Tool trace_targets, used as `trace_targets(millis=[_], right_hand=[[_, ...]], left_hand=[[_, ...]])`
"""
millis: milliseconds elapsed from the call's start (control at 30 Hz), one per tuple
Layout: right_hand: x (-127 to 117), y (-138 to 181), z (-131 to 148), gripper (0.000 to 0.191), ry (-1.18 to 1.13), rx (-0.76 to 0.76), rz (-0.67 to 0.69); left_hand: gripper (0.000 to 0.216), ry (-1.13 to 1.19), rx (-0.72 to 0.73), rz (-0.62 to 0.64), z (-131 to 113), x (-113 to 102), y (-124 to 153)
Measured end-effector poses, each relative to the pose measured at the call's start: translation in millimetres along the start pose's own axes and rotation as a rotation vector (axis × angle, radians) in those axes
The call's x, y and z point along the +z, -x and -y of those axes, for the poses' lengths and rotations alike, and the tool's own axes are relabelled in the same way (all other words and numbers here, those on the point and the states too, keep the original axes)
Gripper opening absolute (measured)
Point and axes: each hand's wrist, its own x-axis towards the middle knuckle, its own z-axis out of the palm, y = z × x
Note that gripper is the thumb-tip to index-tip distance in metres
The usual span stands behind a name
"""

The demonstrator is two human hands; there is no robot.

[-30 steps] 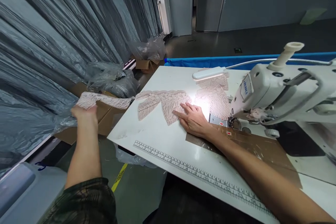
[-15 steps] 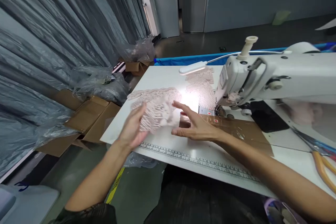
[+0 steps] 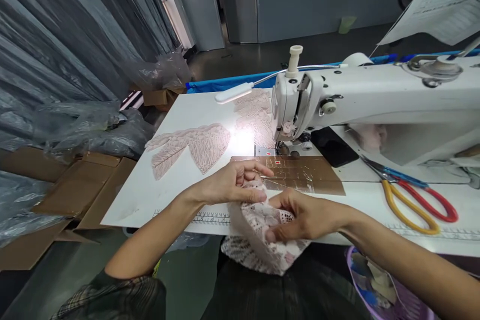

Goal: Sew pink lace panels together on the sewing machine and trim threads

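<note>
A pale pink lace piece (image 3: 258, 240) hangs over the table's front edge, bunched between my two hands. My left hand (image 3: 236, 182) pinches its upper edge between thumb and fingers. Gripping the lace from the other side, my right hand (image 3: 298, 215) has its fingers curled into the folds. Another pink lace piece (image 3: 208, 147) lies flat on the white table, left of the lit spot. More lace (image 3: 257, 120) rests beside the needle area of the white sewing machine (image 3: 345, 100).
Scissors with yellow and red handles (image 3: 412, 205) lie at the right, near a black phone (image 3: 335, 146). A brown plate (image 3: 311, 175) covers the machine bed's front. Cardboard boxes (image 3: 78, 185) stand left of the table; a purple basket (image 3: 350, 260) is below. A lamp (image 3: 234, 93) shines over the table.
My hands have brought the lace right and down to the table's front edge, and my right hand has closed on it. The view has turned right, showing the scissors and paper more fully.
</note>
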Motion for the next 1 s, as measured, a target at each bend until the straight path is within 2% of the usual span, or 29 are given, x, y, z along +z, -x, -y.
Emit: trace_targets(millis=[133,267,333,500,567,667,767,867,933,1000], right_hand=[[-21,34,-5,0.03,-0.129,0.113,0.046],[-59,52,-8,0.03,-0.016,0.148,-0.123],[-78,53,-7,0.031,0.1,0.13,-0.289],[-104,37,-7,0.034,0.642,0.144,-0.914],[-106,31,-8,0.034,0.786,0.157,-1.038],[-106,29,-9,0.036,0.824,0.172,-1.044],[-104,36,-7,0.036,0.802,0.182,-0.98],[-104,46,-5,0.036,0.806,0.201,-0.852],[-104,52,-4,0.034,0.82,0.211,-0.793],[-106,55,-5,0.03,0.831,0.212,-0.826]], left_hand=[[0.03,-0.119,0.053,0.01,-3,-8,2],[0.035,-0.225,0.012,-0.083,7,-29,-11],[0.038,-0.3,-0.013,-0.15,15,-37,-22],[0.034,-0.47,-0.02,-0.308,31,-44,-39],[0.036,-0.485,-0.051,-0.322,33,-45,-37],[0.043,-0.498,-0.092,-0.291,34,-51,-29],[0.046,-0.678,-0.027,-0.326,34,-55,-25],[0.037,-0.864,0.199,-0.388,38,-48,-29],[0.029,-0.869,0.386,-0.291,44,-39,-35],[0.03,-0.858,0.511,-0.129,52,-31,-41]])
